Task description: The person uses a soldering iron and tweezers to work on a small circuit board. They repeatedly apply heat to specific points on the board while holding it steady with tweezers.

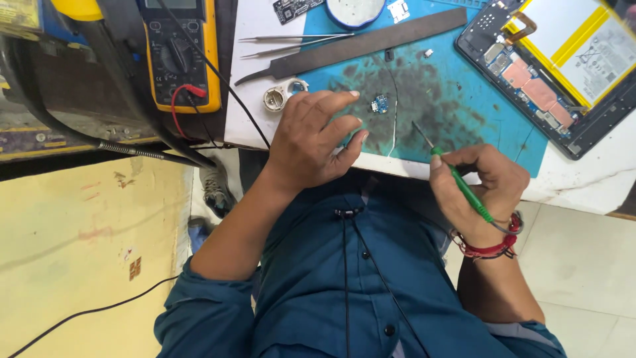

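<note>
My left hand (311,139) lies flat on the near edge of a stained blue work mat (464,126), fingers slightly spread and holding nothing. Its fingertips are just left of a tiny blue circuit board (379,103) on the mat. My right hand (480,185) grips a thin green-handled tool (464,185) like a pen. The tool's metal tip (419,130) points up and left over the mat, short of the small board. Red thread bands circle my right wrist.
A yellow multimeter (179,53) with red and black leads sits at the upper left. Tweezers (291,41), a long dark strip (371,41) and a small round reel (275,98) lie beyond my left hand. An opened tablet (556,73) with a yellow battery lies at the upper right.
</note>
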